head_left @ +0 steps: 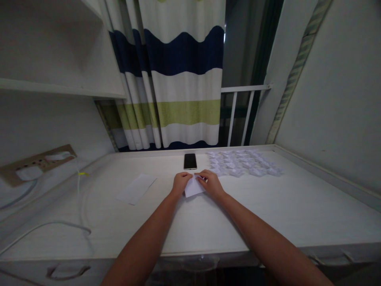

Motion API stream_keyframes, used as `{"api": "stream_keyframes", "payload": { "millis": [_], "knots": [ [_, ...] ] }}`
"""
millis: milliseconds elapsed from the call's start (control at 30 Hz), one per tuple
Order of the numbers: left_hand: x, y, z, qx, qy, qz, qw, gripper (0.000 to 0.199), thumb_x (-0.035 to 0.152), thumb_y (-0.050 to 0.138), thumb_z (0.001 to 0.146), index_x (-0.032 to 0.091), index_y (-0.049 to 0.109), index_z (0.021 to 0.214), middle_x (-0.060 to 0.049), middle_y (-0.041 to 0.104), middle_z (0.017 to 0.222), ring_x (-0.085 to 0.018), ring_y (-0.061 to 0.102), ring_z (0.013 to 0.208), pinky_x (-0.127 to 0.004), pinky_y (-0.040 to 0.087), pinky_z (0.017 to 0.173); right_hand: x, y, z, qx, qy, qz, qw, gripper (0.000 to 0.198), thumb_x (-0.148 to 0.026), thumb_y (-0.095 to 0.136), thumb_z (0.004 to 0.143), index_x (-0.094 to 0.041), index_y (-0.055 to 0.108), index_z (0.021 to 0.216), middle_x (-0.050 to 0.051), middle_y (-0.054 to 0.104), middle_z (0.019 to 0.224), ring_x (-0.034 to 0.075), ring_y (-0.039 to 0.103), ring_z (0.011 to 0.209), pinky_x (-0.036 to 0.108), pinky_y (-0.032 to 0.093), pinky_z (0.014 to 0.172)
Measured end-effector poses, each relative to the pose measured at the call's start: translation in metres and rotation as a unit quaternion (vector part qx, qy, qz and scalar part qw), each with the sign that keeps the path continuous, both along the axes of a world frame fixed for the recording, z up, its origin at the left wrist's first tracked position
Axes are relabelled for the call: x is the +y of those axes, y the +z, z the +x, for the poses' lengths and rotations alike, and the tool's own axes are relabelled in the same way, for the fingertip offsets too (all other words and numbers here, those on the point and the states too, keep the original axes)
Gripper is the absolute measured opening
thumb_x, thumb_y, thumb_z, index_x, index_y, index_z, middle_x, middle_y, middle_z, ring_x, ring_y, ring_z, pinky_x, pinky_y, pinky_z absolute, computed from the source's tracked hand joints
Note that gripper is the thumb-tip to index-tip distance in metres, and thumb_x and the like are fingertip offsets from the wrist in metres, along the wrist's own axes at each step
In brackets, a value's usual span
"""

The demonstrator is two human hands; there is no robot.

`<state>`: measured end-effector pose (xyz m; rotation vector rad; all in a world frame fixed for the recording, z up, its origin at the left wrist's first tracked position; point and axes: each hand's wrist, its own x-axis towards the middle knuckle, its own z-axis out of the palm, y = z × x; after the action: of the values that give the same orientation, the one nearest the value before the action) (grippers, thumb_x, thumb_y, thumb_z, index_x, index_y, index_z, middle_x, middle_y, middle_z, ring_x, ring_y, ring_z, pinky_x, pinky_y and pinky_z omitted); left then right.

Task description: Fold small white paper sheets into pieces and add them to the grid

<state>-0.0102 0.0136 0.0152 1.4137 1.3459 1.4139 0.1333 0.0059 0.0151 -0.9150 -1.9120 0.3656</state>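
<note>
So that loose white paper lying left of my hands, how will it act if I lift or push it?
The loose white paper would probably droop when lifted by a corner, since it looks thin. It's likely light, with no visible bulk. Lying flat on the desk, it may slide rather than roll when pushed.

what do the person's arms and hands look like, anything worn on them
The left hand and right hand are ungloved. The left forearm and right forearm are bare, with no sleeve, watch or bracelet showing. Any rings would be too small to tell.
</note>
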Motion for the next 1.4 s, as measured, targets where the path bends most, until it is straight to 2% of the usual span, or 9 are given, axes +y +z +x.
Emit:
{"api": "stream_keyframes", "payload": {
  "millis": [167,300,600,800,1000,1067,1167,1267,1400],
  "knots": [
    [0.0,0.001,0.0,-0.009,0.002,-0.003,1.0,0.014,0.025,0.056,0.055,0.014,0.061,0.048,0.0,0.054,0.047,-0.012,0.046,0.049,-0.023,0.032,0.048,-0.002,0.001,0.002,-0.086,-0.008,0.065,0.994,0.03,-0.009,0.047,0.072,-0.022,0.065,0.093,0.005,0.059,0.081,0.015,0.054,0.076,0.028,0.043,0.071],
    [-0.001,0.002,0.001,-0.053,0.001,-0.031,0.998,0.014,0.025,0.058,0.052,0.012,0.063,0.052,-0.001,0.056,0.049,-0.012,0.047,0.048,-0.023,0.032,0.046,-0.003,0.004,0.004,-0.154,-0.014,0.1,0.983,0.032,-0.009,0.047,0.072,-0.021,0.063,0.096,0.006,0.06,0.086,0.017,0.055,0.078,0.029,0.043,0.073],
    [-0.005,0.006,0.004,-0.166,-0.048,-0.066,0.983,0.013,0.023,0.062,0.05,0.011,0.061,0.055,-0.001,0.057,0.048,-0.012,0.049,0.045,-0.023,0.034,0.045,-0.003,0.007,0.007,-0.198,0.006,0.074,0.977,0.032,-0.011,0.048,0.072,-0.018,0.061,0.101,0.007,0.062,0.094,0.017,0.057,0.083,0.028,0.043,0.078],
    [-0.002,0.005,0.002,-0.166,-0.056,-0.083,0.981,0.021,0.028,0.067,0.047,0.01,0.061,0.055,-0.002,0.056,0.048,-0.011,0.049,0.042,-0.023,0.034,0.043,-0.006,0.011,0.008,-0.136,0.045,0.038,0.989,0.03,-0.017,0.051,0.072,-0.016,0.06,0.101,0.007,0.062,0.094,0.016,0.056,0.085,0.028,0.042,0.08],
    [0.002,0.002,-0.001,-0.111,-0.041,-0.055,0.991,0.021,0.03,0.066,0.05,0.01,0.063,0.058,-0.002,0.058,0.05,-0.012,0.05,0.046,-0.022,0.034,0.045,-0.001,0.008,0.006,0.013,0.086,-0.055,0.995,0.028,-0.034,0.044,0.079,-0.017,0.066,0.084,0.007,0.063,0.082,0.015,0.056,0.077,0.025,0.044,0.065],
    [0.002,0.003,-0.001,-0.097,-0.034,-0.044,0.994,0.021,0.03,0.065,0.051,0.01,0.063,0.058,-0.002,0.057,0.05,-0.011,0.049,0.046,-0.022,0.034,0.045,0.004,0.003,0.004,0.069,0.08,-0.094,0.99,0.025,-0.034,0.051,0.075,-0.017,0.066,0.084,0.006,0.062,0.08,0.014,0.055,0.072,0.024,0.043,0.06],
    [0.0,0.004,-0.001,-0.085,-0.027,-0.031,0.996,0.021,0.031,0.065,0.053,0.01,0.063,0.058,-0.001,0.056,0.049,-0.01,0.047,0.045,-0.022,0.034,0.046,0.011,-0.004,0.002,0.141,0.084,-0.162,0.973,0.033,-0.032,0.061,0.065,-0.016,0.062,0.094,0.002,0.059,0.071,0.01,0.051,0.057,0.022,0.04,0.052],
    [-0.001,0.006,0.0,-0.071,-0.025,-0.024,0.997,0.022,0.031,0.064,0.053,0.01,0.064,0.059,-0.002,0.058,0.052,-0.01,0.048,0.047,-0.022,0.034,0.047,0.014,-0.007,0.001,0.174,0.096,-0.219,0.955,0.031,-0.031,0.065,0.059,-0.015,0.063,0.086,0.001,0.058,0.067,0.009,0.048,0.053,0.022,0.037,0.051],
    [-0.002,0.006,0.0,-0.066,-0.019,-0.028,0.997,0.022,0.031,0.064,0.054,0.01,0.064,0.061,-0.002,0.059,0.054,-0.011,0.05,0.05,-0.021,0.035,0.047,0.015,-0.006,0.001,0.195,0.097,-0.253,0.943,0.026,-0.029,0.066,0.055,-0.013,0.063,0.076,0.001,0.058,0.064,0.009,0.048,0.054,0.023,0.037,0.052]
  ]
}}
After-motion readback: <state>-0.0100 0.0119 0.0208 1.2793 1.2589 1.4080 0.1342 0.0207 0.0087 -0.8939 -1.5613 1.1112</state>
